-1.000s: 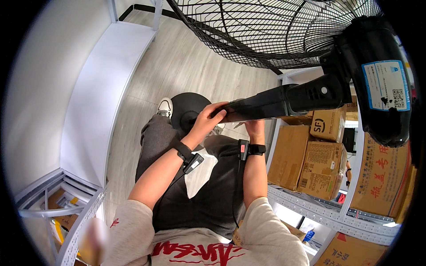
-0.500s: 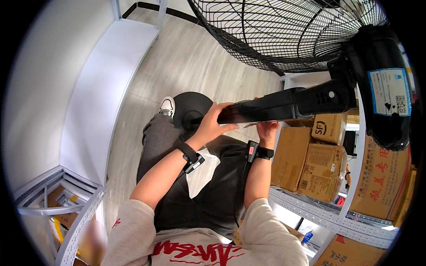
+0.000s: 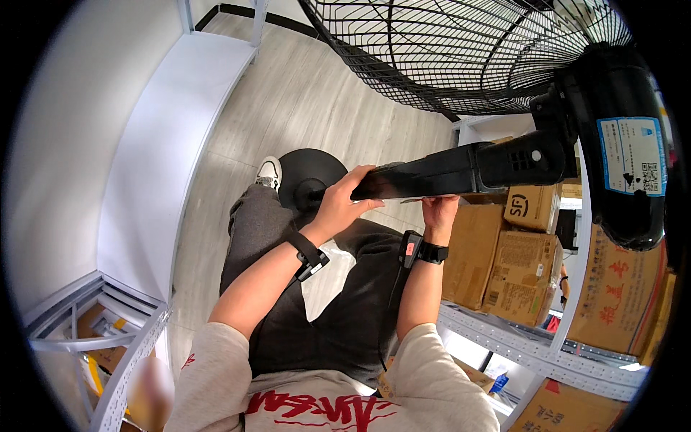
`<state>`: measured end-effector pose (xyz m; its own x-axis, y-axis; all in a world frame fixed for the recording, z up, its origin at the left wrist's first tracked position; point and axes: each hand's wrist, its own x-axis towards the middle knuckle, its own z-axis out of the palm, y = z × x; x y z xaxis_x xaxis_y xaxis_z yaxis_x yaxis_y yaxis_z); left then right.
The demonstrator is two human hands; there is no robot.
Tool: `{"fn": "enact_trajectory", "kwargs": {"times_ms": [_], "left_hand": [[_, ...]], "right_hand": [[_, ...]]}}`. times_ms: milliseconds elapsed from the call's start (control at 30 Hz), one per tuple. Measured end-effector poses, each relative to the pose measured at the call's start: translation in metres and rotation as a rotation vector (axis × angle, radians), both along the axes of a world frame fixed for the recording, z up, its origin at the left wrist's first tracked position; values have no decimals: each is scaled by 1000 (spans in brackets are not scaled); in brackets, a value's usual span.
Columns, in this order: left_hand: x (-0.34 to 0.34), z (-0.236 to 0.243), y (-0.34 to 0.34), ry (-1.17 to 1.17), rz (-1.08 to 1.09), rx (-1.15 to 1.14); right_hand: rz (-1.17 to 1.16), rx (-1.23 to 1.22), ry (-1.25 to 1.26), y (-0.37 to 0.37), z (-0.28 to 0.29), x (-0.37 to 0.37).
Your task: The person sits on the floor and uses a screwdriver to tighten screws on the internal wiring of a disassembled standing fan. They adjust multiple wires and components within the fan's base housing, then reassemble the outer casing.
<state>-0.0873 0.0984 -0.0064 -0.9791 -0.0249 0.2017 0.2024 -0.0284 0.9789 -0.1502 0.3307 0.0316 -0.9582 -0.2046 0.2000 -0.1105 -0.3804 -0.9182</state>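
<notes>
A black pedestal fan leans up in front of me, its long control housing running from the centre to the right. My left hand wraps round the lower end of that housing, where it meets the pole; the thumb lies along its underside. Against the housing's lower side, further right, is my right hand, fingers curled and partly hidden behind it. A thin pale edge shows by these fingertips, too small to name. The round black base stands on the floor beside my shoe.
The wire fan cage fills the upper right, with the black motor housing beside it. Cardboard boxes sit on a white perforated shelf at right. A white shelf panel runs along the left wall.
My right hand has shifted slightly right and up along the housing's underside, with its fingers drawn closer together. My left hand keeps its hold. The fan has barely moved.
</notes>
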Motion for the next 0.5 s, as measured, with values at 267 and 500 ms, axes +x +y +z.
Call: {"fn": "enact_trajectory", "kwargs": {"times_ms": [267, 500], "left_hand": [[3, 4, -1, 5, -14, -65], [-7, 45, 11, 304, 76, -117]], "right_hand": [[-129, 87, -128, -13, 20, 9], [-41, 16, -124, -7, 5, 4]]}}
